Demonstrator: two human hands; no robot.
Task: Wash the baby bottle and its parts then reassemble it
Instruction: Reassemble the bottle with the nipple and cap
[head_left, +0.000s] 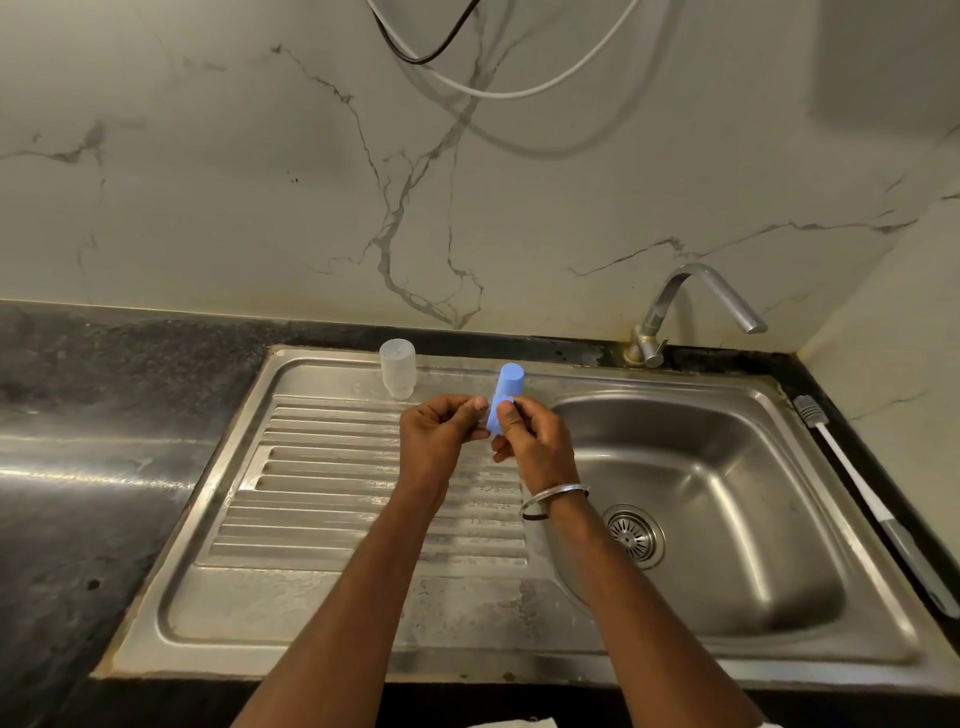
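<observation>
A clear baby bottle (397, 367) stands upside down at the back of the steel drainboard (322, 499). A blue cap (510, 381) stands upright just behind my hands. My right hand (524, 434) grips a blue ring (497, 415) between thumb and fingers, right below that cap. My left hand (439, 431) pinches a small clear part (484, 415), likely the teat, against the ring's left side; most of it is hidden by my fingers. Both hands are held above the drainboard, near the basin's left edge.
The steel sink basin (717, 499) with its drain (635, 535) lies to the right. A curved tap (691, 306) stands at the back. A white bottle brush (852, 483) lies along the sink's right rim. Dark stone counter (78, 467) extends left. Cables (467, 83) hang on the wall.
</observation>
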